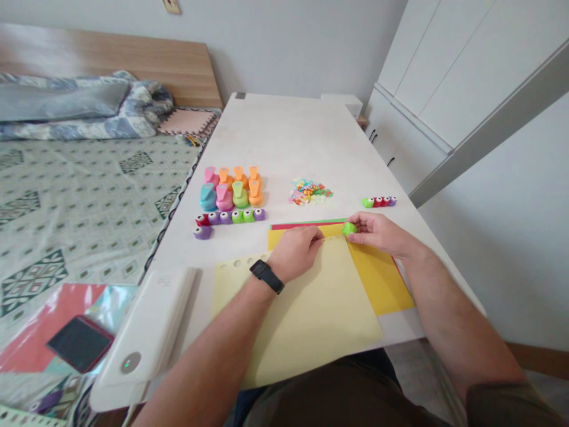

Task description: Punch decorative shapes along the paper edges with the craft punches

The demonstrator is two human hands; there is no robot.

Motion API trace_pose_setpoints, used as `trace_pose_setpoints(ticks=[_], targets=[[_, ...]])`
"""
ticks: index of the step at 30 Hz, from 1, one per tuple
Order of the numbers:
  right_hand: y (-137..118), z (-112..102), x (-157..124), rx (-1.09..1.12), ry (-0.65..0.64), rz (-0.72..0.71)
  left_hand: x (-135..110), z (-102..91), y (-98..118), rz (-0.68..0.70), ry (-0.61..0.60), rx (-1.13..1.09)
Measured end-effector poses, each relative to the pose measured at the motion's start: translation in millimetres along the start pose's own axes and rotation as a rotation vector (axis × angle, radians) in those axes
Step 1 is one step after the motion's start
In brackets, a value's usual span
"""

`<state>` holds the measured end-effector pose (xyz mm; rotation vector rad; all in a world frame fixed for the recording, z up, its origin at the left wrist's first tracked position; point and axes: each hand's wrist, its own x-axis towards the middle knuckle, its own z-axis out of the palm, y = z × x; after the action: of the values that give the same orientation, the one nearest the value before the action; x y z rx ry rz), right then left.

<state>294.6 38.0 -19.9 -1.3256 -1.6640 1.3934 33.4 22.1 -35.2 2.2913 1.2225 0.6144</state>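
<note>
A pale yellow sheet of paper (320, 314) lies at the front of the table, with punched holes along its far edge. My left hand (299, 249), a black watch on its wrist, pinches that far edge. My right hand (377, 233) grips a small green craft punch (349, 229) at the sheet's far right corner. Whether the paper sits inside the punch's slot I cannot tell. Underneath are a deeper yellow sheet (384, 281) and the edges of red and green sheets.
Large lever punches (224, 196) stand at the left, with a row of small punches (231, 217) before them. Colourful paper cut-outs (311, 191) are heaped mid-table. More small punches (379, 201) line up at right. A white machine (149, 320) occupies the front left.
</note>
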Motion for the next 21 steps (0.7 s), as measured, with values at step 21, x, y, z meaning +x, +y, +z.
trace_pose_setpoints(ticks=[21], targets=[[-5.1, 1.3, -3.2, 0.029, -0.003, 0.128, 0.7, 1.5, -2.9, -0.007, 0.024, -0.084]])
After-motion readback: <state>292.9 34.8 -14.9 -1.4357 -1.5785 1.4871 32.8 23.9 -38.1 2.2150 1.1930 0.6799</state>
